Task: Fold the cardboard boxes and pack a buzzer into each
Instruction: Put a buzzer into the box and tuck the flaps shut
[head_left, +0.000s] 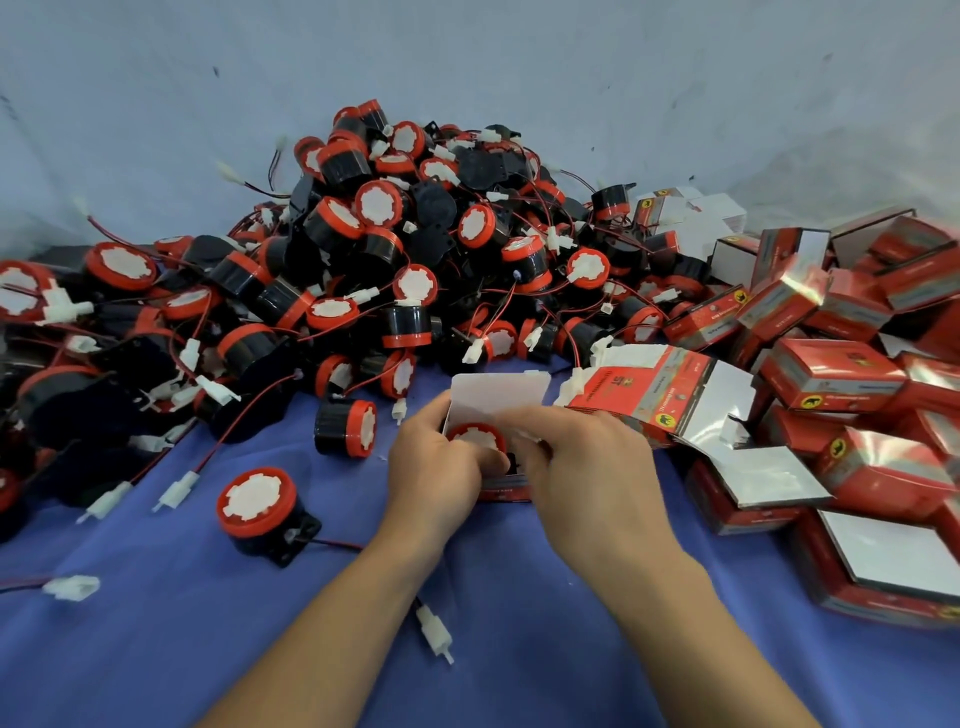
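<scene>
Both hands meet at the middle of the blue cloth around a small red cardboard box (506, 491) whose white top flap (498, 397) stands open. A red-and-black buzzer (475, 439) sits in the box mouth, red face up. My left hand (434, 467) grips the box's left side with the thumb against the buzzer. From the right, my right hand (576, 467) holds the box, its fingers curled over the opening. The lower part of the box is hidden by both hands.
A big heap of buzzers (389, 249) with red wires fills the back and left. Two loose buzzers (260, 509) lie left of my hands. Flat unfolded boxes (660, 395) lie just right; packed red boxes (841, 374) pile up at the right. A white connector (434, 631) lies between my forearms.
</scene>
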